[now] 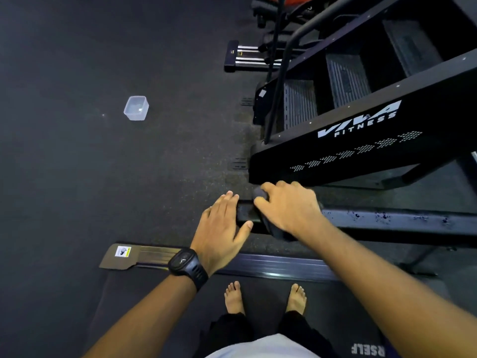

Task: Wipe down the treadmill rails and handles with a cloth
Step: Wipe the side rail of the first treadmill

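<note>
A black treadmill handrail [387,219] runs from the middle of the view off to the right, its top speckled with wet spots. My right hand [289,206] presses a dark grey cloth [273,228] over the rail's left end, fingers curled round the cloth. My left hand [222,229] rests flat against the rail's end cap, fingers straight, thumb on the rail's near side. A black watch sits on my left wrist. My bare feet stand on the treadmill belt [265,298] below.
A clear plastic tub [136,108] stands on the dark rubber floor at the left. A black stair-climber machine [361,120] rises just beyond the rail. The treadmill's side rail [271,266] and rear end cap [124,255] lie under my arms. More gym gear stands at the top.
</note>
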### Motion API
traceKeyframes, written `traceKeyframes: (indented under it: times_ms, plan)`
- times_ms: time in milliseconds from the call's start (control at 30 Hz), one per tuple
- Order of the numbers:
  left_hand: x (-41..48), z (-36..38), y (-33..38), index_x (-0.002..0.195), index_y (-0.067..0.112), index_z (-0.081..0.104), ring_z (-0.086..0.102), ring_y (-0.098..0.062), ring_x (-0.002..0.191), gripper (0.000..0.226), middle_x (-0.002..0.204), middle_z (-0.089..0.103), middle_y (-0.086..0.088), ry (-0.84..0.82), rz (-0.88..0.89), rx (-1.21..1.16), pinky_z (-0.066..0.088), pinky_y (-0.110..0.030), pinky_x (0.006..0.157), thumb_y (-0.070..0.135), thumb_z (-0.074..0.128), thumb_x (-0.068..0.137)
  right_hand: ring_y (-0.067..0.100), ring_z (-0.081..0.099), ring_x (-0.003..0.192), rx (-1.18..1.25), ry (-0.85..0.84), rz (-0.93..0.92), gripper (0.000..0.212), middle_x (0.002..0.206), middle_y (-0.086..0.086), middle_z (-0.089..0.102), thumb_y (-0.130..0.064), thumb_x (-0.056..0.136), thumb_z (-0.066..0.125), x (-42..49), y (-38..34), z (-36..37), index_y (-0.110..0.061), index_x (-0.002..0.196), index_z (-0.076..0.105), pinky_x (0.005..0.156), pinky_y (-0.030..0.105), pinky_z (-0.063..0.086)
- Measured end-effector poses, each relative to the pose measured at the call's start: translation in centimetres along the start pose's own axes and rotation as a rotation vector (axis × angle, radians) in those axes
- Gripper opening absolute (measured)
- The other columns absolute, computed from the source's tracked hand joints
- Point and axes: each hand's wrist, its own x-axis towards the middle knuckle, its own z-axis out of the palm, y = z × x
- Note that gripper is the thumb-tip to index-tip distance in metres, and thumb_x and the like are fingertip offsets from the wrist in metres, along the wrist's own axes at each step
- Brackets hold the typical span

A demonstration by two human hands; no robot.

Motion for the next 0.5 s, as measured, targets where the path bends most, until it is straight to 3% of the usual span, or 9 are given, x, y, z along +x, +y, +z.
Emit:
traceKeyframes:
  times_ms: [67,133,233,333,400,500]
  plan:
    - [-0.1,0.1,0.3,0.155,0.010,0.028,0.024,-0.018,0.149,0.080,0.161,0.030,-0.005,0.006,-0.012,-0.017,0.030,-0.039,0.117,0.060,0.023,0.092,0.031,0.058,0.110,-0.110,0.190,-0.054,0.055,0.123,0.003,0.064,-0.054,0.093,0.028,-2.6,-0.5,1.3,-0.028,0.133,0.056,0.084,0.047,0.046]
    - [0.1,0.3,0.2,0.154,0.008,0.029,0.028,-0.020,0.148,0.076,0.158,0.034,-0.007,0.005,-0.026,-0.039,0.033,-0.043,0.115,0.054,0.027,0.093,0.030,0.058,0.110,-0.064,0.216,-0.150,0.057,0.126,0.001,0.063,-0.055,0.091,0.031,-3.7,-1.2,2.0,-0.028,0.136,0.056,0.083,0.047,0.047]
    - [0.0,0.6,0.0,0.153,0.008,0.028,0.031,-0.021,0.146,0.072,0.155,0.038,-0.008,0.009,-0.043,-0.054,0.035,-0.046,0.113,0.051,0.032,0.095,0.030,0.057,0.112,-0.003,0.100,-0.255,0.054,0.130,-0.001,0.060,-0.058,0.094,0.034,-1.1,-1.5,1.3,-0.035,0.142,0.046,0.084,0.047,0.051]
    - [-0.4,0.6,0.3,0.155,0.008,0.026,0.028,-0.020,0.147,0.077,0.158,0.034,-0.007,0.033,-0.054,-0.025,0.033,-0.041,0.115,0.056,0.030,0.094,0.033,0.060,0.111,0.036,-0.074,-0.153,0.048,0.125,0.003,0.063,-0.057,0.096,0.031,1.2,-0.5,-0.1,-0.033,0.134,0.050,0.085,0.047,0.052]
    - [-0.4,0.5,0.5,0.155,0.008,0.026,0.028,-0.020,0.147,0.078,0.159,0.033,-0.007,0.037,-0.050,-0.014,0.033,-0.041,0.115,0.056,0.030,0.094,0.033,0.057,0.113,-0.040,0.005,-0.069,0.048,0.126,0.004,0.060,-0.054,0.097,0.032,-0.7,0.0,0.4,-0.030,0.134,0.050,0.086,0.049,0.050]
    - [-0.4,0.7,0.5,0.156,0.006,0.024,0.028,-0.022,0.148,0.079,0.160,0.031,-0.009,0.021,-0.041,-0.003,0.031,-0.042,0.117,0.053,0.028,0.093,0.036,0.052,0.121,-0.095,0.221,-0.112,0.052,0.142,0.008,0.053,-0.050,0.096,0.045,-5.2,-1.1,2.3,-0.026,0.141,0.052,0.086,0.053,0.046]
